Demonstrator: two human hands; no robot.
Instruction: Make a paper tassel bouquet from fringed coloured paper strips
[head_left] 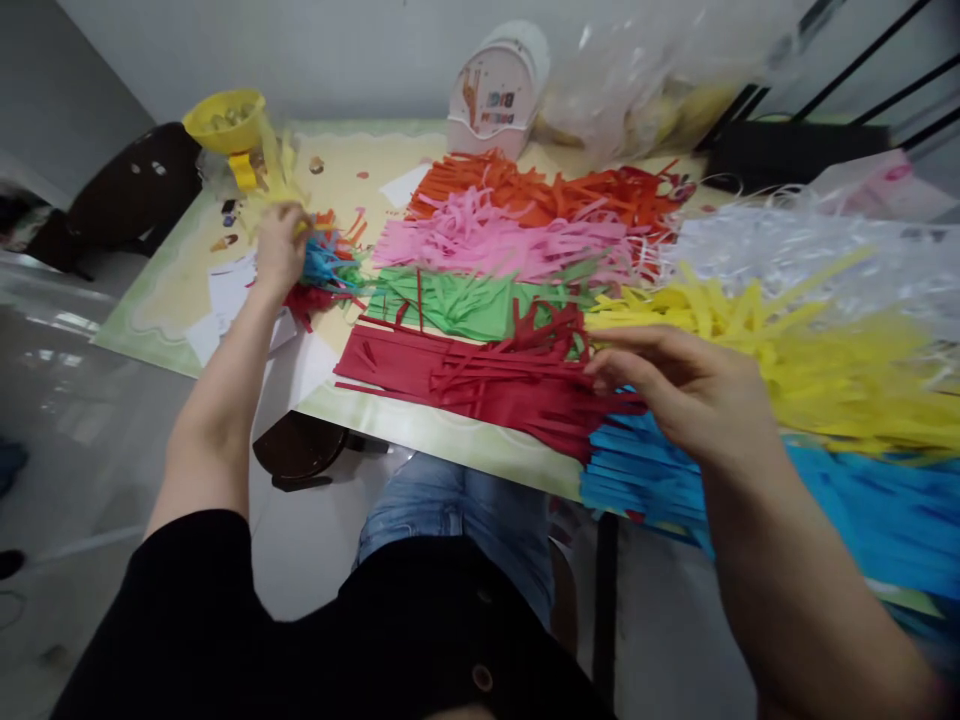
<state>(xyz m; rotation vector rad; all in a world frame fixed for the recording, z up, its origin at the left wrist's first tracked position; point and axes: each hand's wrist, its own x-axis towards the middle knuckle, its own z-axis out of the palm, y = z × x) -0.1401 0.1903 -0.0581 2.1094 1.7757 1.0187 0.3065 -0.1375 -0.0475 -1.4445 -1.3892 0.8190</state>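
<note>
My left hand (282, 248) is closed at the table's far left, with pale yellow paper strips (279, 170) sticking up from its fingers, slightly blurred. Beside it lies a small pile of mixed strips, the blue ones (327, 258) on top. My right hand (694, 385) has its fingertips pinched together at the right end of the dark red strips (472, 375); whatever is between them is hidden. Just beyond are green strips (457, 300) and yellow strips (825, 350). Blue strips (645, 460) lie under the right wrist.
Pink strips (502, 240), orange strips (525, 190) and white shredded strips (817, 260) cover the table's back. A yellow bowl (225, 122) stands at the far left, a pink printed container (495, 95) against the wall. Clear plastic bags (630, 90) and a brown stool (300, 447) are also there.
</note>
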